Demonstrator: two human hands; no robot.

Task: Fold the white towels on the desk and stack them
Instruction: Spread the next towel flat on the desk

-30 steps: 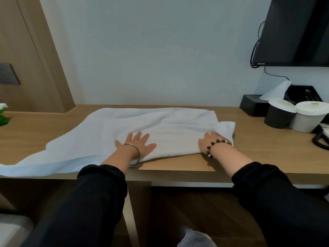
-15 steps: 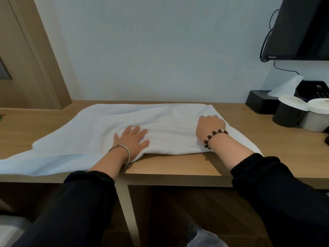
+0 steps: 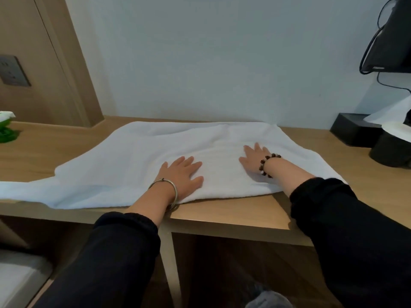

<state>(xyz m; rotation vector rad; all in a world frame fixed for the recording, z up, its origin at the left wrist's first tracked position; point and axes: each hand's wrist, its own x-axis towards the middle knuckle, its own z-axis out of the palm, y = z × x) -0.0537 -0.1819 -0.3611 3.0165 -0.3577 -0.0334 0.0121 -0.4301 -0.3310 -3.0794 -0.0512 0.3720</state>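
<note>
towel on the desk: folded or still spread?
Mostly spread. The white towel covers much of the desk, its left end trailing off-frame. Both hands lie flat on it; layering underneath: cannot tell.

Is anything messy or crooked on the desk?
Yes, a bit. The white towel lies crooked: its left end trails over the front edge of the desk. Both hands, left hand and right hand, press flat on it. Nothing looks spilled or broken.

**Both palms flat, fingers spread**

The left hand (image 3: 181,174), a thin metal bangle at its wrist, lies palm-down, fingers pointing to 1 o'clock. The right hand (image 3: 253,160), a dark beaded bracelet at its wrist, lies flat, fingers toward 11 o'clock. Black sleeves cover both forearms.
</note>
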